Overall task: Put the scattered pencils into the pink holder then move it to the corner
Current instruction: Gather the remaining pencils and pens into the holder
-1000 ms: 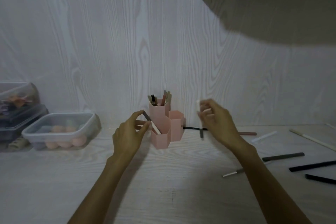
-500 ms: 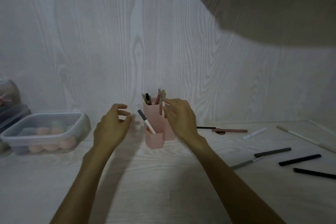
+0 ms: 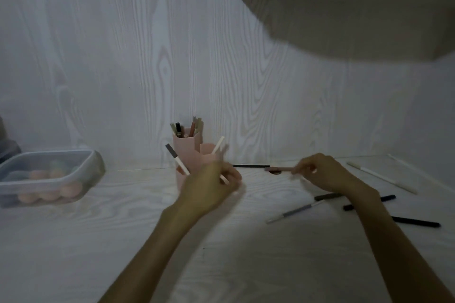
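Observation:
The pink holder [image 3: 187,150] stands at the back of the desk against the wall, with several pencils upright in it, a grey-and-white one [image 3: 175,158] in front and a white one [image 3: 218,145] leaning right. My left hand [image 3: 211,188] is blurred, fingers curled, just in front of the holder's right side; what it grips is unclear. My right hand [image 3: 320,174] pinches the right end of a brownish-pink pencil [image 3: 278,169]. Loose pencils lie to the right: a thin black one [image 3: 251,166], a grey-white one [image 3: 293,214], dark ones [image 3: 369,202] [image 3: 416,221], and a white one [image 3: 384,177].
A clear lidded plastic box [image 3: 81,162] holding peach-coloured round items sits at the left. A white shelf [image 3: 357,19] hangs overhead at the upper right. The wood-grain wall [image 3: 147,56] closes off the desk behind the holder.
My right hand left the holder and moved right to the brownish-pink pencil. My left hand shifted right, in front of the holder. A white pencil now stands in the holder.

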`<state>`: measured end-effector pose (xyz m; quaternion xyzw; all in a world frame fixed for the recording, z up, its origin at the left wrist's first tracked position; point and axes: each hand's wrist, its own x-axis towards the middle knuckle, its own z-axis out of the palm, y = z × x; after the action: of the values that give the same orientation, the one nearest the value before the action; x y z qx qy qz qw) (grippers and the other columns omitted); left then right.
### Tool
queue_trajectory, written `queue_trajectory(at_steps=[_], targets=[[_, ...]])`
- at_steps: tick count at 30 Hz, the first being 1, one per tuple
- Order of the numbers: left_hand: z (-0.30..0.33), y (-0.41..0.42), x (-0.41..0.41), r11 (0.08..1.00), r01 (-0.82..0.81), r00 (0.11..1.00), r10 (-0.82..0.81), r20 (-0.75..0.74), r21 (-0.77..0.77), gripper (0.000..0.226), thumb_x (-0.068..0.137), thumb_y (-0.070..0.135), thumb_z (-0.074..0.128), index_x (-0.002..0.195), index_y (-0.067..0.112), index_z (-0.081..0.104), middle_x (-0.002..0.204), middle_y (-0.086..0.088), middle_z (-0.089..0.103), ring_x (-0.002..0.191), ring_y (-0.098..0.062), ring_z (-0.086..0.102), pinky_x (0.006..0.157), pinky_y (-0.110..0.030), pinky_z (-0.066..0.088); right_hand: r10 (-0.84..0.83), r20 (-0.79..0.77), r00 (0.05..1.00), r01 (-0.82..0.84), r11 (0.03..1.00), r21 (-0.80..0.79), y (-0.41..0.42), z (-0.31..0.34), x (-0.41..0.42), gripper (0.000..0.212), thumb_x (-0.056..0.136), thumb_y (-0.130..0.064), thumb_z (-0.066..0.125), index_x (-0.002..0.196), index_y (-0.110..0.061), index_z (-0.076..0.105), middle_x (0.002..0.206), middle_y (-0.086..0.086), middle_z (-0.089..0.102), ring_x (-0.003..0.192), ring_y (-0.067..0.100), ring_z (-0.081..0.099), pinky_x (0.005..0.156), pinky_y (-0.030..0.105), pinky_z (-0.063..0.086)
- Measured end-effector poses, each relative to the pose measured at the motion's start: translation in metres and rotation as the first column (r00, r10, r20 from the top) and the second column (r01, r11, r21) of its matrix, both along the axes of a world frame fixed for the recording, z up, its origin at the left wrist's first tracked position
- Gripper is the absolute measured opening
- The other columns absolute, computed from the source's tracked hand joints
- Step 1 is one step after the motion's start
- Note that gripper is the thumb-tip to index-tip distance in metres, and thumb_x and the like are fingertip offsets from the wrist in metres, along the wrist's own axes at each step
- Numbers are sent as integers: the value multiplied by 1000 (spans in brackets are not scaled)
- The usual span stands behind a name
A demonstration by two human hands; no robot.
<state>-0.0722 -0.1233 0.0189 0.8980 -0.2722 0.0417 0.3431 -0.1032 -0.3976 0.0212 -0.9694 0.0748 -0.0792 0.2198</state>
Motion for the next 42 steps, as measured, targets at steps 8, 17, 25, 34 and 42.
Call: queue_trajectory(at_steps=[8,17,25,34,42], targets=[[-43,-89,-21,937,185,979,-149,-140,296,37,79,48,66,107,24,61,109,4,61,99,-16,57,79,-30,43,-112,-183,977,115,993,6,-42,-34,-21,35,81,4,54,93,-26,68,118,10,58,97,18,52,78,28,42],[-13,-35,17,970,152,970,-109,-218,190,12,88,21,62,96,16,69,103,-2,69,93,-18,63,85,-32,52,95,-24,995,-96,995,-41,8,-44,3,17,84,-19,63,95,-29,71,107,-3,65,89,10,54,74,22,41],[46,70,30,910,-165,980,106,-171,-380,5,81,15,71,79,19,73,73,0,74,59,2,68,51,-12,54,355,-36,934,-356,934,-38,90,-43,30,21,85,-26,62,104,-31,68,102,-3,63,87,9,52,70,22,39],[59,85,30,671,-355,655,676,339,-651,33,79,42,70,104,34,50,78,24,63,62,4,61,58,-13,42,422,-61,905,-420,907,43,153,-24,58,24,92,-16,49,110,-20,63,116,5,64,96,19,58,84,32,50],[24,53,55,788,-391,642,604,472,-475,20,89,30,61,109,31,63,93,12,73,77,-10,69,53,-18,32,49,592,805,-380,807,451,125,43,32,32,93,-13,50,122,-28,49,103,7,62,92,15,64,85,26,54]])
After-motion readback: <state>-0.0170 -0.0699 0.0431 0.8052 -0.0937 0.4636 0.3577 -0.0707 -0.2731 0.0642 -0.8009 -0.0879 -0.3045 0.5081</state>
